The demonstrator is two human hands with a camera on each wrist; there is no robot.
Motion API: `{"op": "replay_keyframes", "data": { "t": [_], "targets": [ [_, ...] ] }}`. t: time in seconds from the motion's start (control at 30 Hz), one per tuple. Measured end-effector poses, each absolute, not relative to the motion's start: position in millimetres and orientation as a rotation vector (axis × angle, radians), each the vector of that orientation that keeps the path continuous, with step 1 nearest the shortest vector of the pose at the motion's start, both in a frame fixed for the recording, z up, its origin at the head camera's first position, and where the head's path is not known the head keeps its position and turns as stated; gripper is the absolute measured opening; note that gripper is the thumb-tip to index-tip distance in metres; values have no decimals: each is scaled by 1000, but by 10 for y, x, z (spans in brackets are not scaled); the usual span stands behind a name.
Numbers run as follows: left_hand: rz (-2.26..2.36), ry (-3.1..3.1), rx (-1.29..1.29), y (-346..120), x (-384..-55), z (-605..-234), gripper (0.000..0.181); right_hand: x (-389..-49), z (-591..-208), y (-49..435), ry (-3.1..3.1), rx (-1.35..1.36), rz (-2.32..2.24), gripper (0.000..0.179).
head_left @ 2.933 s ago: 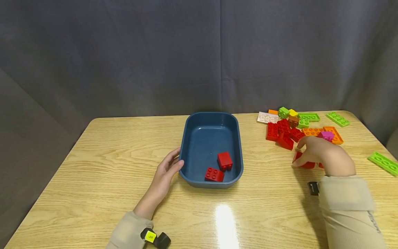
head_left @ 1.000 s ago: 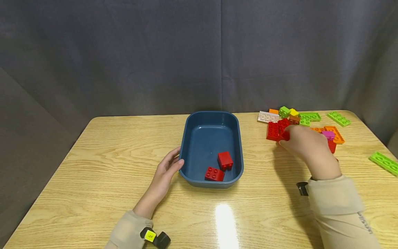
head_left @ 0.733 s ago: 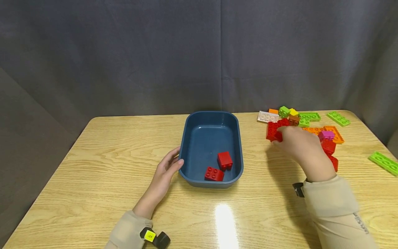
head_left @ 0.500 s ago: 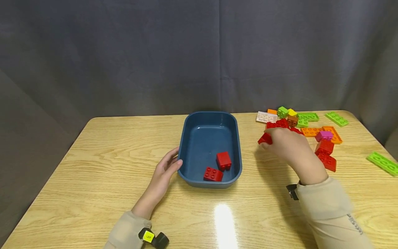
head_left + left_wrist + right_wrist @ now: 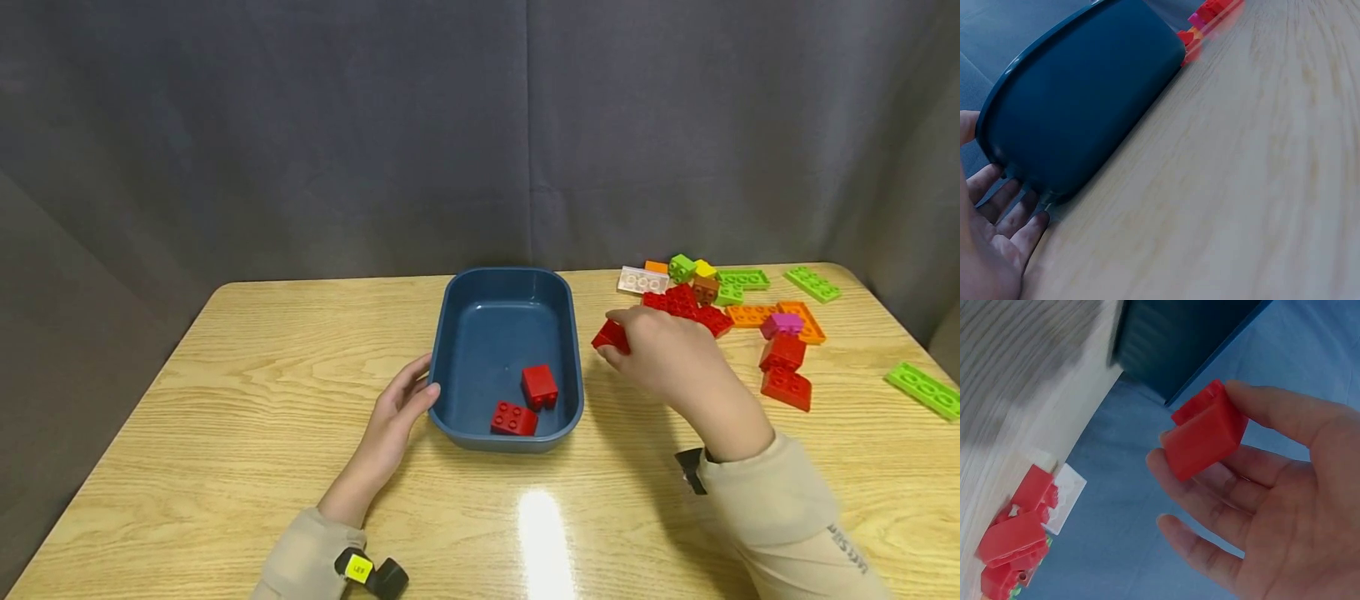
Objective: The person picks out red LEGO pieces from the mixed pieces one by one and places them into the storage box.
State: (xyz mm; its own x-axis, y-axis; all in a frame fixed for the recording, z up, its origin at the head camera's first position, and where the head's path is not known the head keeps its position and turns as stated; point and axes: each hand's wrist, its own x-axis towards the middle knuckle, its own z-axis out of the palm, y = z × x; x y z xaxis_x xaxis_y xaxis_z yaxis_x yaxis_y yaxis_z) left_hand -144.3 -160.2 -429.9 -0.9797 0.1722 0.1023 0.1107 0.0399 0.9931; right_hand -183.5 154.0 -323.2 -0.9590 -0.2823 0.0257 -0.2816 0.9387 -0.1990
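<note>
My right hand [image 5: 663,350] pinches a red toy building brick [image 5: 1204,437] between thumb and fingers. In the head view the brick is just right of the dark blue bin [image 5: 444,333], above the table and apart from the bin. The right wrist view shows the brick's smooth curved side and some studs, with the lower finger off it. Two more red bricks lie in the near right part of the bin, one a studded brick [image 5: 514,419] and one a block [image 5: 540,386]. My left hand [image 5: 390,429] rests against the bin's left wall, fingers extended, thumb at the rim.
Several red bricks [image 5: 681,300] lie in a pile at the back right. Around them are a pale plate [image 5: 642,281], orange plates [image 5: 750,316], a magenta brick [image 5: 782,325] and green plates [image 5: 813,284]. Two red bricks [image 5: 784,387] sit nearer. A grey curtain [image 5: 375,142] hangs behind.
My right hand has taken a red brick from the pile and carried it left toward the bin. Two red bricks behind it have come into sight. The left hand and bin stay put.
</note>
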Motion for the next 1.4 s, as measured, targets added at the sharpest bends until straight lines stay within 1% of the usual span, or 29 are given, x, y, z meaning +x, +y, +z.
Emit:
{"op": "replay_keyframes", "data": {
  "t": [0.53,0.9,1.13,1.4],
  "targets": [
    [2145,2219,320,-1605,-1449,-4300,50,-1775,-3256,1373,3164,-604,-412,54],
    [2127,2223,304,-1606,-1446,-4294,51,-1731,-3332,1245,3227,-889,-431,52],
    [2122,2233,292,-1600,-1452,-4292,51,-1709,-3352,1185,3231,-1009,-421,55],
    [2138,2228,295,-1592,-1449,-4296,51,-1713,-3412,1142,3217,-1148,-408,51]
  ]
}}
